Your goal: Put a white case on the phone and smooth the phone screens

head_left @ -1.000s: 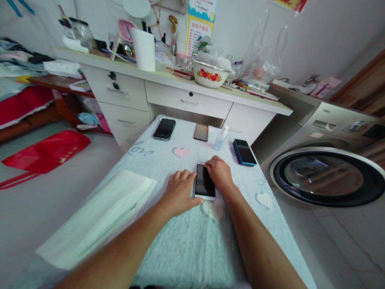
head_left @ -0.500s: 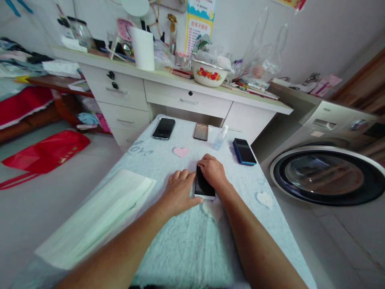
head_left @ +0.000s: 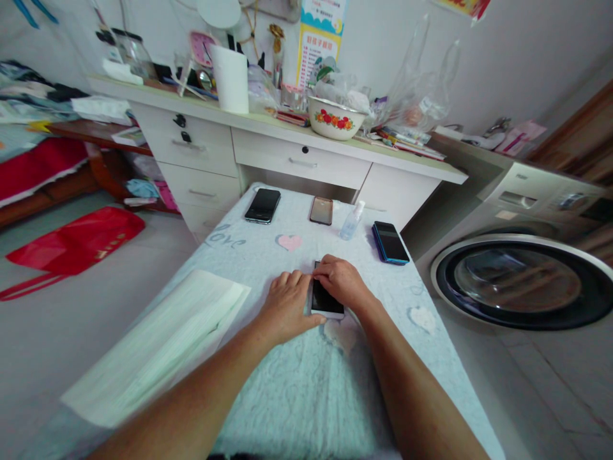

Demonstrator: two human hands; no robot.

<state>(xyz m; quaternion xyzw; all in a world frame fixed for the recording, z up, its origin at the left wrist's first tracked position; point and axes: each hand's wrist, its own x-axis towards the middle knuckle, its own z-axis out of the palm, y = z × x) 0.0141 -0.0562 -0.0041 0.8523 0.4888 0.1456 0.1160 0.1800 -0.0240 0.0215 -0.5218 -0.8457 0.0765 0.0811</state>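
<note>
A white-edged phone (head_left: pixel 327 303) with a black screen lies flat on the cloth-covered table, between my hands. My left hand (head_left: pixel 288 305) grips its left side, thumb at the near left corner and fingers curled by the left edge. Over the upper part of the screen rests my right hand (head_left: pixel 339 278), its fingers pinched together near the left edge; what they hold, if anything, is too small to make out. Beyond the hands are a spray bottle (head_left: pixel 352 221) and a brown-edged phone case (head_left: pixel 320 211).
A black phone (head_left: pixel 263 206) lies at the table's far left, a blue-edged phone (head_left: pixel 390 243) on the right. Folded pale paper (head_left: pixel 158 348) covers the left side. Behind stands a white desk (head_left: pixel 301 153); a washing machine (head_left: pixel 522 255) is at the right.
My right hand has moved slightly down the phone toward me, so more of the screen's top edge shows. My left hand stays at the left side.
</note>
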